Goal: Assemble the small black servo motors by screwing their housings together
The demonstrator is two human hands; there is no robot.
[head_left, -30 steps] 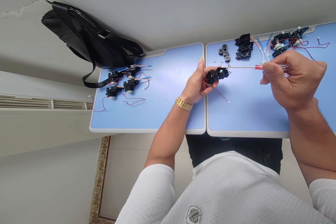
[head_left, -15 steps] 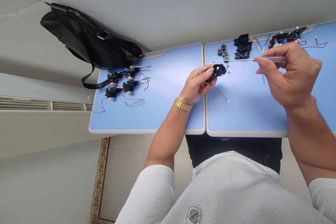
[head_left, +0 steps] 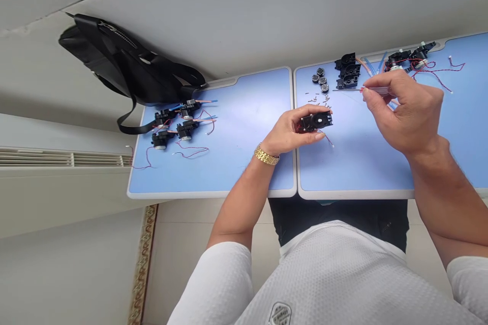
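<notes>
My left hand point(head_left: 292, 129) grips a black plastic housing point(head_left: 317, 121) between thumb and fingers, its face with a small white shaft turned up. A thin red wire with a white plug hangs from it over the right table. In my right hand point(head_left: 406, 106) is a screwdriver point(head_left: 375, 90) with a clear red-collared handle, its thin shank pointing left above the table. Several tiny screws point(head_left: 327, 100) lie scattered just beyond the housing. Behind them sit several small round metal-and-black parts point(head_left: 324, 88), and a row of black plastic shells point(head_left: 346, 71) stands to their right.
Black assemblies point(head_left: 162, 139) with wires and blue-tipped tubes lie on the left table point(head_left: 244, 162). More assemblies point(head_left: 398, 58) with red wires are at the back right, beyond my right hand. A black bag point(head_left: 129, 61) leans at the left against the wall. A seam point(head_left: 295, 162) divides the two tables.
The housing has been turned in my left hand so its face shows, and held a little lower. My right hand has shifted left with the screwdriver, whose tip has left the round parts.
</notes>
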